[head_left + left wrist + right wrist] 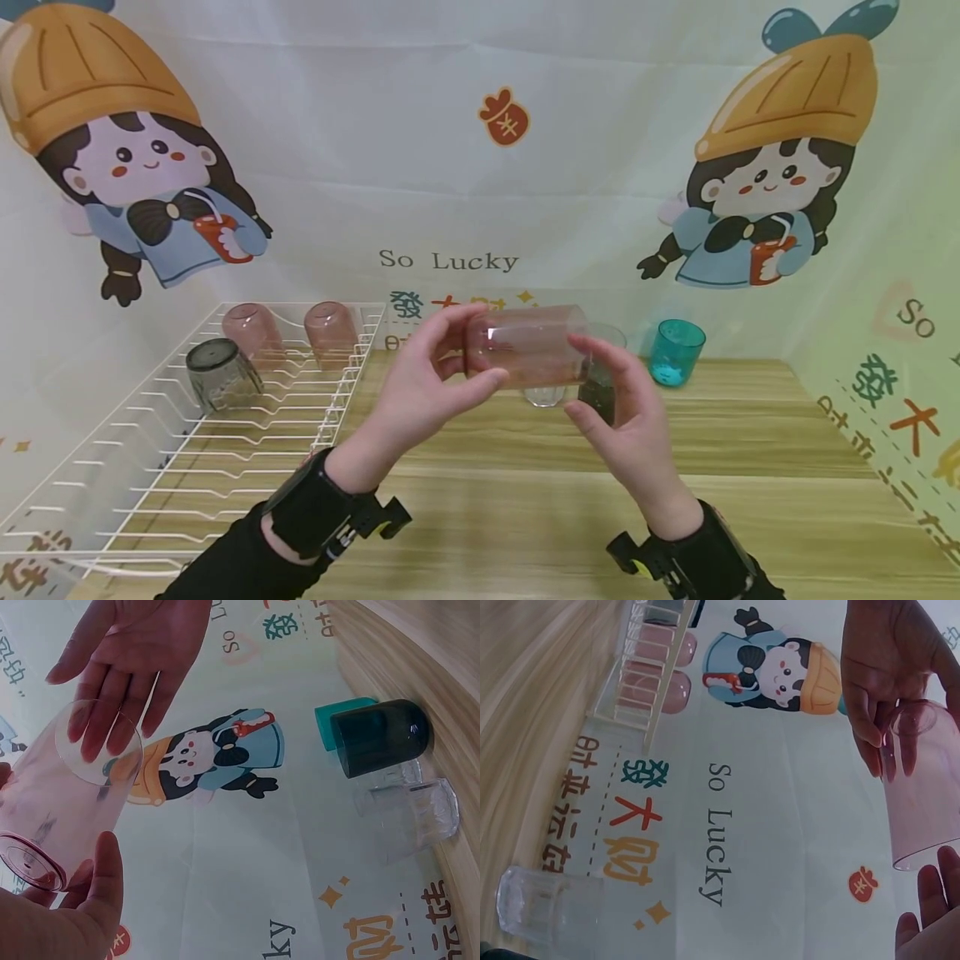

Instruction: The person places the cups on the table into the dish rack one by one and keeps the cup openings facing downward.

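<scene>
A see-through pink glass lies sideways in the air above the table. My left hand grips it round its base end, thumb below and fingers above and behind. At the rim end is my right hand, index fingertip right at the rim and thumb apart below it. In the left wrist view the fingers of the right hand are extended and overlap the glass's mouth. The right wrist view has the pink glass with its base toward the left hand.
A white wire rack on the left bears two upturned pink glasses and a tilted grey glass. Behind my hands on the wooden table stand a teal glass, a dark glass and clear glasses.
</scene>
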